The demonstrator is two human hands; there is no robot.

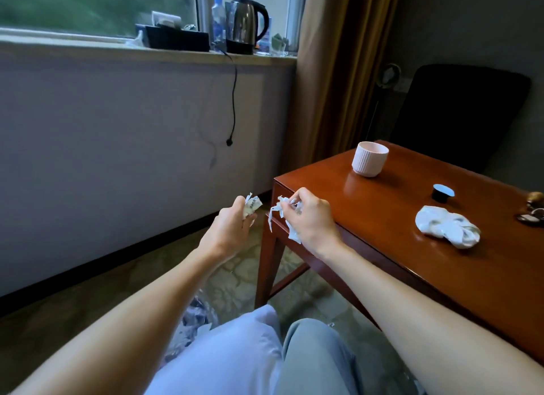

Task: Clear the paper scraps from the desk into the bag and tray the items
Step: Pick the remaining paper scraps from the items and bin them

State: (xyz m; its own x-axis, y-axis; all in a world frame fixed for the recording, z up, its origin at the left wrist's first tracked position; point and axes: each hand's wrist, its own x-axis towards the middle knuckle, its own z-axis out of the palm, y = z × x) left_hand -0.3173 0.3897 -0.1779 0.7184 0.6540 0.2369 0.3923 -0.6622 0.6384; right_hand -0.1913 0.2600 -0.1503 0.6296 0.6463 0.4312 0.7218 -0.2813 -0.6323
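My left hand (232, 226) is closed around a crumpled wad of printed paper scraps (252, 205), held in the air left of the desk. My right hand (312, 215) pinches a bunch of torn white paper strips (279, 210) at the desk's near left corner, some strips hanging below the fingers. The red-brown wooden desk (406, 206) carries a ribbed white cup (370, 158), a small black capsule with a blue lid (442, 193) and a crumpled white cloth or bag (446, 226). On the floor by my left knee lies a crinkled clear bag (191, 321), partly hidden by my arm.
Keys and a small brown object (532, 209) sit at the desk's right edge. A black chair (459, 112) stands behind the desk, beside a brown curtain (338, 70). The windowsill holds a kettle (248, 23), bottle and black box; the kettle's cord (234, 100) hangs down the wall.
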